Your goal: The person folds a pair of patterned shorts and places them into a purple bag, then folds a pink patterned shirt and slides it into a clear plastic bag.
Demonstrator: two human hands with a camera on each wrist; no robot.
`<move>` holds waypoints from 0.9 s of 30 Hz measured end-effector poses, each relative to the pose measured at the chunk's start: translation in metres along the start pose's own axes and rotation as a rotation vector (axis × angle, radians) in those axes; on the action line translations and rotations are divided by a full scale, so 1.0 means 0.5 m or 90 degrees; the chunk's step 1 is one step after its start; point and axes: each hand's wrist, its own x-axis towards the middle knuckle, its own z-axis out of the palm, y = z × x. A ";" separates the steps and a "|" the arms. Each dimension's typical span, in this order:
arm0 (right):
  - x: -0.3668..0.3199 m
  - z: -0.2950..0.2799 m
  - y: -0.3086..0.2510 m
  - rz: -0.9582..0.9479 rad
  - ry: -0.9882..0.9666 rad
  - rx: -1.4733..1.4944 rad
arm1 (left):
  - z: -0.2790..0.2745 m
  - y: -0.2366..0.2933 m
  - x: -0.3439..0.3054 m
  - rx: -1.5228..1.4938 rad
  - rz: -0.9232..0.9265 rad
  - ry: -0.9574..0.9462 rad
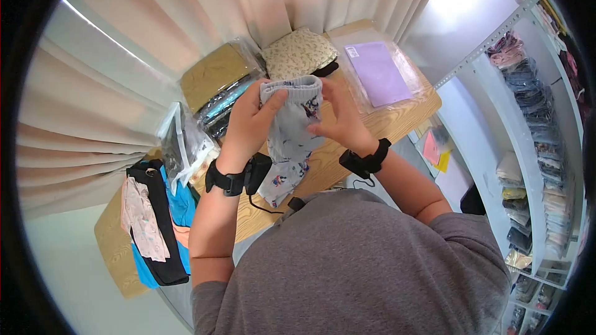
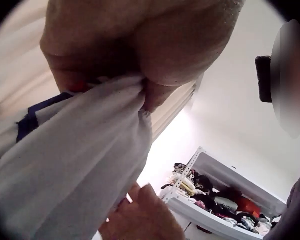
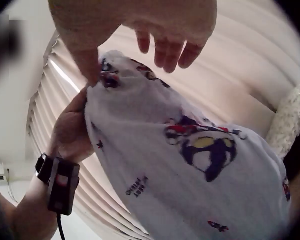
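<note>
Light grey pants (image 1: pixel 288 127) with a cartoon print hang over the table from their ribbed elastic waistband. My left hand (image 1: pixel 247 125) grips that band at its left side, thumb across the front. The fabric bunches under the left hand (image 2: pixel 140 45) in the left wrist view. My right hand (image 1: pixel 344 121) is at the right side of the band, its fingers partly hidden behind the cloth. In the right wrist view the right hand (image 3: pixel 140 22) has its fingers extended, the thumb right at the edge of the pants (image 3: pixel 155 145), where a penguin-like figure shows.
On the wooden table (image 1: pixel 248 220) lie bagged clothes (image 1: pixel 214 74), a floral folded cloth (image 1: pixel 299 53) and a purple sheet (image 1: pixel 379 74) in clear plastic. Black trousers (image 1: pixel 164 229) and other garments lie at the left. Shelves (image 1: pixel 521 111) of folded clothes stand at the right.
</note>
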 end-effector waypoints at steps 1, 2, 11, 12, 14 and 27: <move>-0.003 0.004 0.002 0.021 -0.044 0.073 | -0.002 0.007 -0.004 -0.042 0.010 -0.018; -0.008 -0.005 -0.002 0.021 -0.044 0.074 | 0.000 0.014 -0.005 -0.082 0.020 -0.036; 0.002 -0.005 -0.024 0.222 -0.124 0.208 | -0.015 0.025 -0.014 -0.026 -0.010 -0.056; 0.002 -0.005 -0.024 0.213 -0.134 0.200 | -0.011 0.034 -0.013 -0.025 -0.011 -0.055; 0.000 -0.004 -0.019 0.207 -0.147 0.193 | -0.004 0.048 -0.012 0.181 0.134 -0.063; -0.060 -0.080 0.088 0.266 -0.217 0.056 | 0.044 0.085 0.034 0.260 0.171 -0.196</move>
